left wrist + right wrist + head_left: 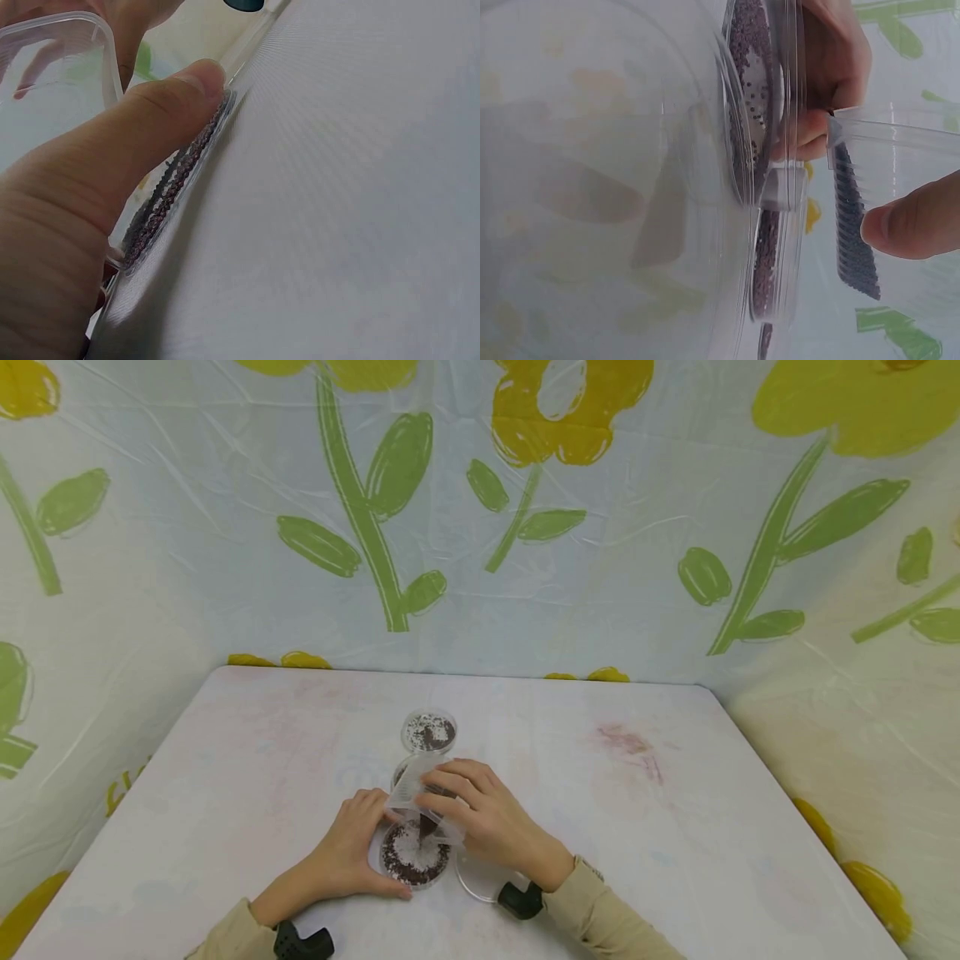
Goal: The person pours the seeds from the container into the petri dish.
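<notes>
My right hand (487,818) grips a clear plastic tub (407,787), tilted over the nearest petri dish (397,865). Dark granules (857,232) lie against the tub's lower side in the right wrist view, with the right thumb pressed on its wall. My left hand (348,856) holds that dish from the left, its thumb along the near rim and fingers toward the far side. Inside the dish, dark granules form a ring around a paler middle. The left wrist view shows the dish edge-on under the left thumb (172,101).
Behind the nearest dish stands a second dish (398,773), largely hidden by the tub. Farther back is a third dish (429,732) with scattered dark granules. A clear round lid or empty dish (471,887) lies under the right wrist. A flowered cloth (480,610) hangs behind the table (675,827).
</notes>
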Tool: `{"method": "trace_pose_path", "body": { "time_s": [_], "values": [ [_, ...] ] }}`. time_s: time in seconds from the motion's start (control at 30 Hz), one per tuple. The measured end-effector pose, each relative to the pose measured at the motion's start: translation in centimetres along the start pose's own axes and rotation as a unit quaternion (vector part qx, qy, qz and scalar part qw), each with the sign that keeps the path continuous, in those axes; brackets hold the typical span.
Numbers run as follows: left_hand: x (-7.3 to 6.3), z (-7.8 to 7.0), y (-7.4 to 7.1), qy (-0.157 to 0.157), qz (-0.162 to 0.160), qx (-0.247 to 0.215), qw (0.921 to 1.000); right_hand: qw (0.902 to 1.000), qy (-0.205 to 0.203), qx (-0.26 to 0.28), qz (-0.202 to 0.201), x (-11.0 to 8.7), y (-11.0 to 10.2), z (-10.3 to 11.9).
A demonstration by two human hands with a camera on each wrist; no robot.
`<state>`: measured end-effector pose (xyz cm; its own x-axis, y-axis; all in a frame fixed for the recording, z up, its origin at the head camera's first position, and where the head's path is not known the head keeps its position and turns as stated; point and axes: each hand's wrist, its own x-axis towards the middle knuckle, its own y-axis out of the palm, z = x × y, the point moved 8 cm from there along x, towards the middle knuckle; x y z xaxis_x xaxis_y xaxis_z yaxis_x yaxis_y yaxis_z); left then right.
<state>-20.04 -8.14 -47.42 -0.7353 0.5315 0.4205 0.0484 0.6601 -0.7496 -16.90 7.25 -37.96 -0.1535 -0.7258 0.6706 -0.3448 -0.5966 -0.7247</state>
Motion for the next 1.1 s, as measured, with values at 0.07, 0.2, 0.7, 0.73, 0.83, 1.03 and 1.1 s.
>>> {"method": "trace_pose_path", "body": {
  "time_s": [0.07, 0.2, 0.7, 0.73, 0.83, 1.03, 1.1],
  "values": [
    [0.0, 0.08, 0.01, -0.006, 0.003, 0.002, 1.0, 1.0, -0.004, 0.0, -0.001, 0.07, 0.03, 0.13],
    [-0.03, 0.06, -0.01, -0.007, 0.003, 0.002, 1.0, 1.0, -0.007, -0.002, -0.002, 0.06, 0.01, 0.29],
    [0.0, -0.19, -0.09, 0.007, -0.006, 0.003, 1.0, 1.0, 0.008, -0.002, -0.002, -0.2, -0.02, -0.39],
    [0.0, -0.2, -0.09, 0.006, -0.006, 0.004, 1.0, 1.0, 0.009, -0.001, 0.0, -0.24, -0.02, -0.43],
    [0.03, -0.19, -0.11, 0.006, -0.007, 0.004, 1.0, 0.9999, 0.012, 0.001, 0.004, -0.31, 0.05, -0.53],
    [0.06, -0.23, -0.15, 0.008, -0.007, 0.004, 0.9999, 0.9999, 0.01, 0.002, 0.004, -0.3, 0.05, -0.57],
    [0.06, -0.23, -0.14, 0.008, -0.007, 0.005, 0.9999, 0.9999, 0.01, 0.001, 0.003, -0.28, 0.01, -0.55]
  ]
}}
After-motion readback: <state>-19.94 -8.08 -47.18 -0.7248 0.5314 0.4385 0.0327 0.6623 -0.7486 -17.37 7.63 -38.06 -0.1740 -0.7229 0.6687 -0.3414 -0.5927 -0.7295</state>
